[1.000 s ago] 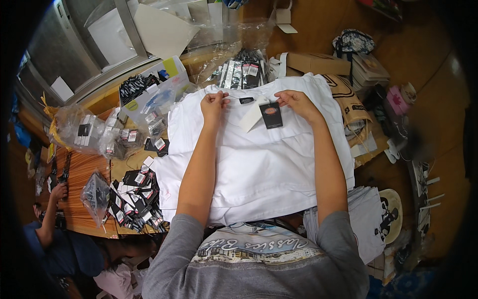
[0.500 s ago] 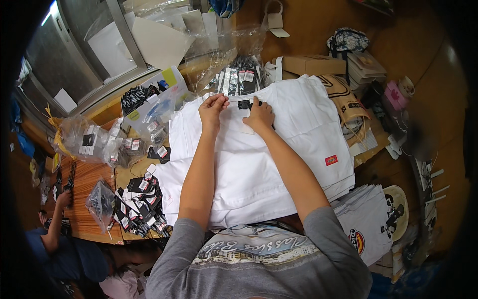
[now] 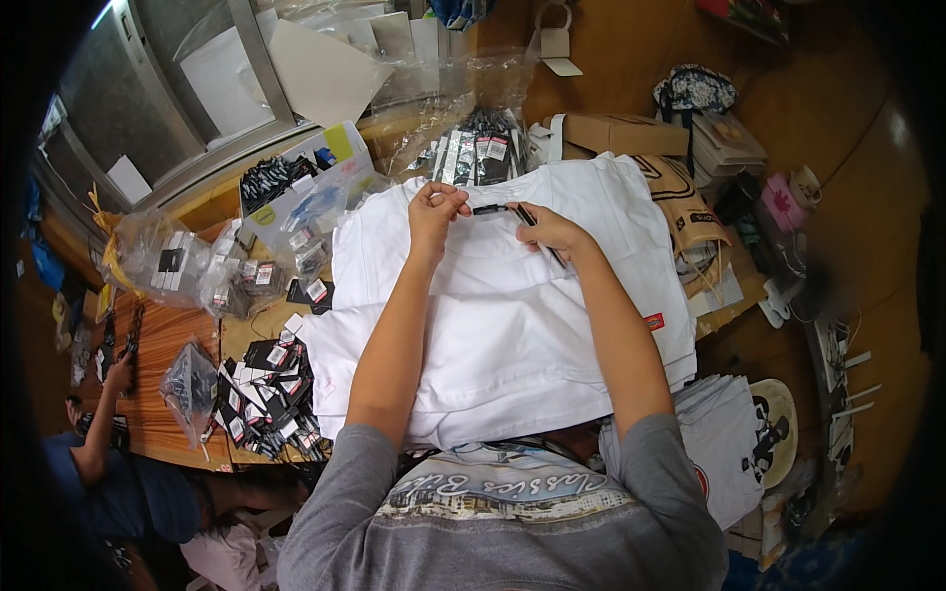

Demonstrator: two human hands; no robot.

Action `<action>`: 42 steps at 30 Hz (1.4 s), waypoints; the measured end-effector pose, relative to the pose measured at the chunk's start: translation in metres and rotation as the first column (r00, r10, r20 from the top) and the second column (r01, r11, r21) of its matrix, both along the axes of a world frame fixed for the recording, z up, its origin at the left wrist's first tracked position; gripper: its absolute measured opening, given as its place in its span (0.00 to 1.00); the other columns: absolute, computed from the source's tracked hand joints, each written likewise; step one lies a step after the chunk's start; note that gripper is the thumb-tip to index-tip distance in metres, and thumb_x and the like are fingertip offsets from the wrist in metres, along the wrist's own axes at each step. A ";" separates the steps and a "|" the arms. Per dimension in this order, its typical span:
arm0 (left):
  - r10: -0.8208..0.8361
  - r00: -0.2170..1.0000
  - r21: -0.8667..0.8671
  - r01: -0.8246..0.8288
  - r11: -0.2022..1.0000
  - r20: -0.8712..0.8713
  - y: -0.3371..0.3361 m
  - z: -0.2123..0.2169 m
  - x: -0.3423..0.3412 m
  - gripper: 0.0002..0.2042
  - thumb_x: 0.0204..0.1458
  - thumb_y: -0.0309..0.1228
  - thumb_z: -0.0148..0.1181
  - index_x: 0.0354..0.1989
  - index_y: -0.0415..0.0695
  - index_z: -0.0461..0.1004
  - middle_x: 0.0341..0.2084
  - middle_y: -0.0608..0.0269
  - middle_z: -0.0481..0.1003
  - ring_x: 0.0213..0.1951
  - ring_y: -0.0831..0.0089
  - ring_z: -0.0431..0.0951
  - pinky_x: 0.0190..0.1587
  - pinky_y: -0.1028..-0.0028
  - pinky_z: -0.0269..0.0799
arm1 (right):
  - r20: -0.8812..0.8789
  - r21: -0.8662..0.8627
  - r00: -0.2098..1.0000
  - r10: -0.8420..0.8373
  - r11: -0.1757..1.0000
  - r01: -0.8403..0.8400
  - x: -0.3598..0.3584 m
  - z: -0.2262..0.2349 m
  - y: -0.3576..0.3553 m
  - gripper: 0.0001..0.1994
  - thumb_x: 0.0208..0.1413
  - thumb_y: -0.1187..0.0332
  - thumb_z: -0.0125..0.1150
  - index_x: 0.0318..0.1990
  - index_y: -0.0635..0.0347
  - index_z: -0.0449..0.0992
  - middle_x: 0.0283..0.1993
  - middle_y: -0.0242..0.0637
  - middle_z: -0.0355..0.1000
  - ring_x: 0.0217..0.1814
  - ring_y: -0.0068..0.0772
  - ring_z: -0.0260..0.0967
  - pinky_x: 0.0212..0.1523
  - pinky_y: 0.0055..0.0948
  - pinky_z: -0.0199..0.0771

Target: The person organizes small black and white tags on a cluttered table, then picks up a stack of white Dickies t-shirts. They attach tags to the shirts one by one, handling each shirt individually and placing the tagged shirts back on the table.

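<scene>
A stack of folded white T-shirts (image 3: 473,364) lies in front of me, the top one's collar at the far side. My left hand (image 3: 437,209) is closed in a pinch just left of the black neck label (image 3: 488,209); what its fingertips hold is too small to make out. To the right of the label, my right hand (image 3: 552,234) is shut on a black hang tag (image 3: 526,214), seen nearly edge-on. Part of the red patch (image 3: 653,322) on the shirt shows beside my right forearm.
Loose black and white tags (image 3: 264,394) are heaped at the left, near clear plastic bags (image 3: 172,271). More tags fill a box (image 3: 345,158) and a bag (image 3: 480,148) at the back. A cardboard box (image 3: 621,135) stands back right. Another person's arm (image 3: 103,409) reaches in at far left.
My right hand has shifted right and slightly nearer, turning the tag edge-on. My left hand has moved slightly right. My right forearm now partly covers the red patch.
</scene>
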State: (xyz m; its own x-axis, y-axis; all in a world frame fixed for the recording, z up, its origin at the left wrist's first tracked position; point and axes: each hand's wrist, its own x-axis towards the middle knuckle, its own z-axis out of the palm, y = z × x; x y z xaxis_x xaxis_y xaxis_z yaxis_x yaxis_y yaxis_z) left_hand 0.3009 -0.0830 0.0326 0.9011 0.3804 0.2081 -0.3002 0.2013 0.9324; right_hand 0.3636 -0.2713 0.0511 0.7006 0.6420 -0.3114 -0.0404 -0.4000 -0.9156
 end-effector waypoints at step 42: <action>0.036 0.996 0.428 -0.066 0.901 0.077 -0.027 -0.032 0.016 0.09 0.39 0.19 0.54 0.28 0.39 0.61 0.17 0.65 0.68 0.21 0.81 0.69 0.26 0.83 0.65 | 0.505 0.206 0.842 -0.190 0.974 0.096 0.009 -0.042 0.014 0.08 0.37 0.75 0.58 0.30 0.61 0.75 0.28 0.39 0.70 0.29 0.29 0.65 0.32 0.23 0.65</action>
